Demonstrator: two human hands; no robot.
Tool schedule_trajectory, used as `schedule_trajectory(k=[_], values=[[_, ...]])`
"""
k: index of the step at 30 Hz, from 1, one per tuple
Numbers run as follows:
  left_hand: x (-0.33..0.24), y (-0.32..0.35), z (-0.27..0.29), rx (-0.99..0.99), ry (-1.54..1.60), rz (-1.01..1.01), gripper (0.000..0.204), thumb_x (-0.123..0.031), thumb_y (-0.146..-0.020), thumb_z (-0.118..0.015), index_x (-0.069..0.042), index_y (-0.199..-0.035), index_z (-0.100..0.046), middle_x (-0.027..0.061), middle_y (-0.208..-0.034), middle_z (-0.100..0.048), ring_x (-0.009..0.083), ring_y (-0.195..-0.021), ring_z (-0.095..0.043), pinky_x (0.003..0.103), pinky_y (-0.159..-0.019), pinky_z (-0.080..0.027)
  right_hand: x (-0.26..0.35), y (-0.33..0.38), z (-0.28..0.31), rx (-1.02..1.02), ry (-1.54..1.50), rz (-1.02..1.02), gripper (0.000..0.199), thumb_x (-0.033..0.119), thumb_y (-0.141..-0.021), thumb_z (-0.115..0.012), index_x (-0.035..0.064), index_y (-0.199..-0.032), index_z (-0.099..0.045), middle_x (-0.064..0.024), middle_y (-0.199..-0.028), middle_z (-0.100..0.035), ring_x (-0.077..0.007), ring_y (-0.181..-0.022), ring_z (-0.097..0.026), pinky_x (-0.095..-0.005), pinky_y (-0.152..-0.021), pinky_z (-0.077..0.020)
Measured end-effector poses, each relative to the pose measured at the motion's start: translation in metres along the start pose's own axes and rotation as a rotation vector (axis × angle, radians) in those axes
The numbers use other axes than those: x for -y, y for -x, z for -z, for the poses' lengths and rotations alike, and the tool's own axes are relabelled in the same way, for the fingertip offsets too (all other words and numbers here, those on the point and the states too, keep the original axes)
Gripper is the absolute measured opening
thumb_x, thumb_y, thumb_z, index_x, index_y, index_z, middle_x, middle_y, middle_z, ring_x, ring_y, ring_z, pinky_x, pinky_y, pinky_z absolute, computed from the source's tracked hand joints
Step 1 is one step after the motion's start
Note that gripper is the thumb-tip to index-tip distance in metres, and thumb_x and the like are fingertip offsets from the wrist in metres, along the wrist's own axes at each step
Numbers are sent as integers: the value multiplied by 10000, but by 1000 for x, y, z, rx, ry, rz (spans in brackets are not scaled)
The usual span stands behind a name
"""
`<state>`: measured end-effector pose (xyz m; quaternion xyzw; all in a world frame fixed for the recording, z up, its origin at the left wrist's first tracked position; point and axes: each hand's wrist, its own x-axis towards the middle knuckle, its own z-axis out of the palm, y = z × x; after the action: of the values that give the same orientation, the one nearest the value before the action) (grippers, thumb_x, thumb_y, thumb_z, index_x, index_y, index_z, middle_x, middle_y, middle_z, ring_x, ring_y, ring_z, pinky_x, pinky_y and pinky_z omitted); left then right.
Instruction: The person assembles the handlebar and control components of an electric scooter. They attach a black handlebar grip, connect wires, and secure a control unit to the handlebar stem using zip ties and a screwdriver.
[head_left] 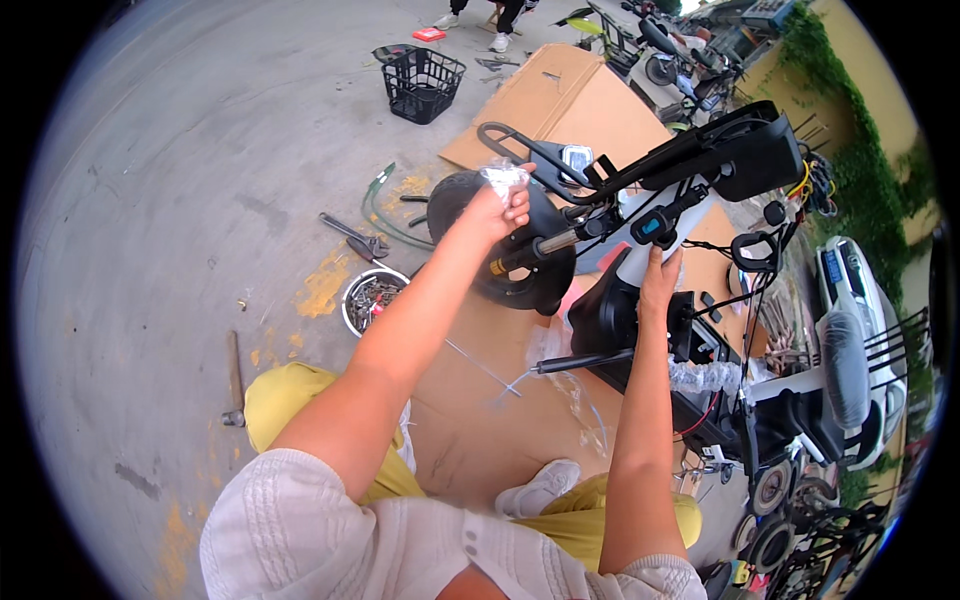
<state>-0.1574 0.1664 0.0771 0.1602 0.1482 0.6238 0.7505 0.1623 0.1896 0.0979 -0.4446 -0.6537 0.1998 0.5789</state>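
Note:
An electric scooter with a white column [648, 252] lies tipped over on flattened cardboard. My left hand [500, 208] is closed around a crumpled piece of clear plastic wrap [505, 178], above the front wheel [456, 198] and its black fender [540, 275]. My right hand [658, 283] rests against the column, just below a handlebar grip [690, 200]; its fingers are largely hidden behind the column. Beyond the left hand are a black tubular bar [600, 190] and a headlight [577, 158].
A bowl [352, 322] of bolts, an adjustable wrench [372, 245] and a hammer [234, 380] lie to the left. Farther off stand a black basket [422, 85], folded cardboard [560, 100] and a seated person's legs [490, 15]. Tires [772, 488] and a white car [860, 350] are at right.

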Motion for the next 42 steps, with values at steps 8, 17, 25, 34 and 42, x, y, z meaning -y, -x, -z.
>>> schedule_trajectory(k=[8,17,25,34,42], values=[[6,-5,18,237,212,33,306,-165,-979,-461,-33,-1251,-507,-17,-559,-366,93,-422,-317,249,-456,-291,13,4,-1,12,-28,-48,428,220,-945,-588,0,-1279,-436,-97,-1182,-531,-184,-1076,-483,-319,-967,-373],[4,9,11,454,14,-103,291,-184,-962,-516,-9,-1189,-568,-29,-563,-369,75,-444,-319,243,-443,-304,15,4,-3,4,-26,-76,404,190,-950,-578,0,-1278,-438,-97,-1181,-535,-185,-1069,-489,-319,-956,-380],[-3,36,9,338,-797,24,218,-194,-877,-658,-2,-982,-658,-3,-665,-567,83,-487,-491,240,-437,-387,16,6,-1,-14,-27,-66,382,193,-942,-587,6,-1251,-460,-91,-1138,-550,-181,-1038,-504,-314,-928,-395],[106,32,114,641,-1869,749,256,-266,-834,-704,-43,-961,-701,32,-710,-609,155,-586,-572,343,-489,-480,17,4,-6,-3,-44,-57,411,225,-933,-602,4,-1250,-462,-102,-1150,-535,-194,-1060,-499,-323,-939,-386],[186,65,126,625,-1479,1207,264,-201,-854,-642,-26,-1052,-650,84,-750,-654,217,-597,-628,371,-536,-511,0,3,7,-40,54,-49,462,252,-902,-638,-8,-1247,-473,-136,-1140,-552,-236,-1068,-513,-348,-952,-390]])
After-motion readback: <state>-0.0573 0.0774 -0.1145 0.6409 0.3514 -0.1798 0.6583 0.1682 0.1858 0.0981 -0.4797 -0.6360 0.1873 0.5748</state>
